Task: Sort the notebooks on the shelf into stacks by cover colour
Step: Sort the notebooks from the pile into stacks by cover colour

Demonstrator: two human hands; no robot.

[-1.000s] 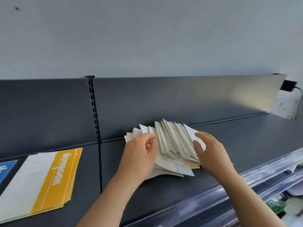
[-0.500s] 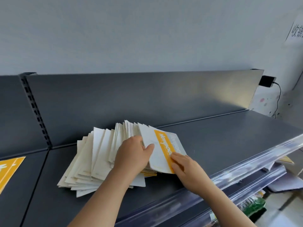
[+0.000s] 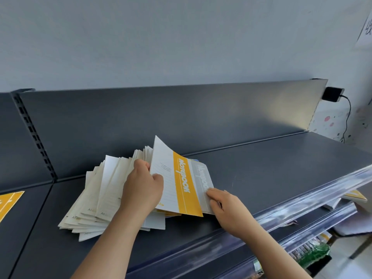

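My left hand reaches in from the near side, thumb on the front and fingers curled behind a yellow-banded notebook, holding it tilted up off the fanned pile of notebooks at mid-shelf. My right hand lies low, its fairly straight fingers resting on the near corner of a grey-banded notebook just behind the yellow one. Right of it the dark shelf runs bare to the clear front rail. A yellow stack sits at the far left.
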